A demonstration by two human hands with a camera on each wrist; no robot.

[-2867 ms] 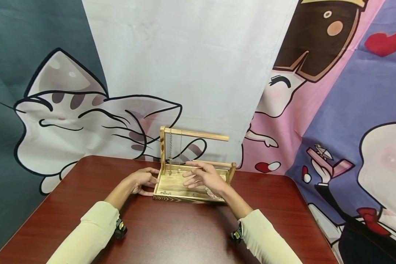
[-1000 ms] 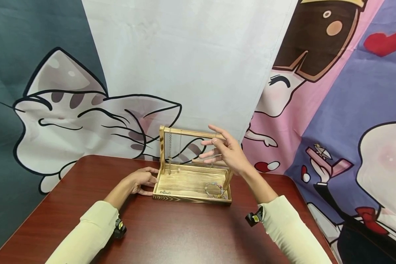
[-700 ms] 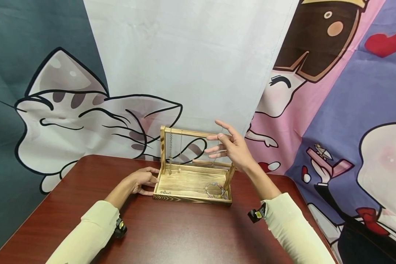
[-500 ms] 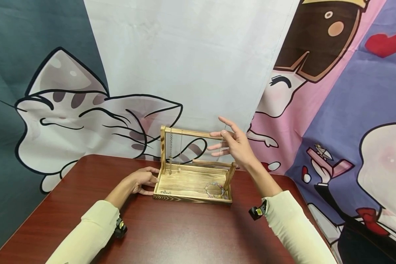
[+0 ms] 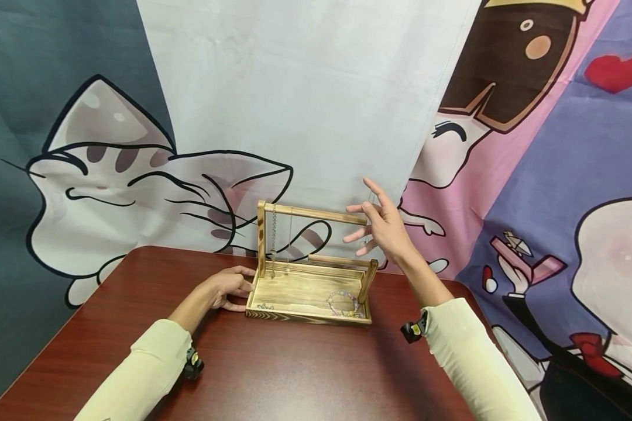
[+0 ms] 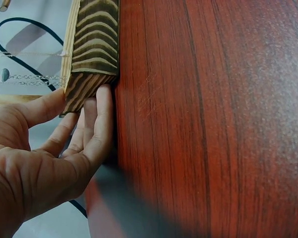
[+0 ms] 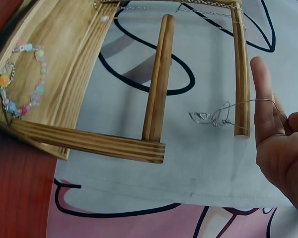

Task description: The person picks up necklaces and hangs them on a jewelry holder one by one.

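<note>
A wooden jewelry stand (image 5: 305, 318) has a shallow tray with two posts and crossbars. My left hand (image 5: 225, 287) holds its left end; in the left wrist view the thumb and fingers touch the tray's corner. My right hand (image 5: 385, 225) is raised at the free end of the upper bar (image 5: 316, 215), index finger extended. It holds a thin silver necklace (image 7: 216, 116), whose chain runs from the fingers past the bar's end in the right wrist view. Whether the chain touches the bar I cannot tell.
Two chain necklaces (image 5: 274, 234) hang near the upper bar's left end. A beaded bracelet (image 5: 342, 293) lies in the tray's right side, and a small silver piece (image 5: 265, 307) at its front left. A lower bar (image 5: 342, 261) spans the back right. A printed cloth (image 5: 316, 105) hangs behind the table (image 5: 295, 368).
My right hand has gone from over the tray up to the upper bar, then right along it to its end, with the thin chain. My left hand has stayed on the stand.
</note>
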